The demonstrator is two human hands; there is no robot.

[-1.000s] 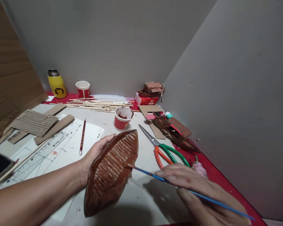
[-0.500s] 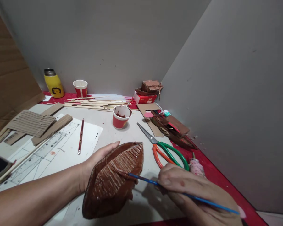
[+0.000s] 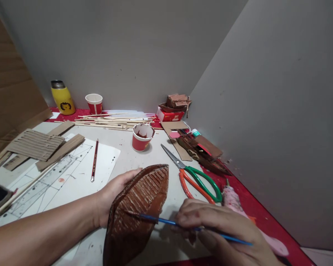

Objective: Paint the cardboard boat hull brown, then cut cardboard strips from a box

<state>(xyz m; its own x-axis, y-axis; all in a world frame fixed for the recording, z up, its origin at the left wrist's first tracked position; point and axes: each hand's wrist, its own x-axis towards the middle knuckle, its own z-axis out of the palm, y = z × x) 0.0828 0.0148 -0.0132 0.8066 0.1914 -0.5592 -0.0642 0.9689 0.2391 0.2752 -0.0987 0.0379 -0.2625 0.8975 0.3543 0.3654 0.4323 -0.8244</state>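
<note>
In the head view, the only one I have, the brown model boat (image 3: 152, 184) is in my left hand (image 3: 112, 195), tilted so that its ribbed inside faces me. Its long axis runs from 7 o'clock to 1 o'clock; the pointed far end shows whole, while the near end drops out at the bottom edge. My left hand lies along the hull's 10 o'clock side, one digit stretched along the rim and the other fingers hidden behind it, so how they bend I can't say, though the hull is clearly in that grip.

My right hand (image 3: 219, 225) has its fingers (image 3: 187, 216) pinched on the blue handle of a thin brush (image 3: 166, 221). From those fingers the boat lies at 9 o'clock, and the brush reaches over the hull's right rim, its shaft slanting across the long axis. The bristles end over the ribs, toward the near half; whether they actually touch, I can't tell. The left hand is the nearer one, right against the hull; the right stands apart from it, only the brush bridging the gap.

From the boat, the red cup with brown paint in it (image 3: 141, 143) is at 12 o'clock on the worktop (image 3: 119, 144), and the scissors (image 3: 192, 181) lie at 2 o'clock, blades pointing to 11.
</note>
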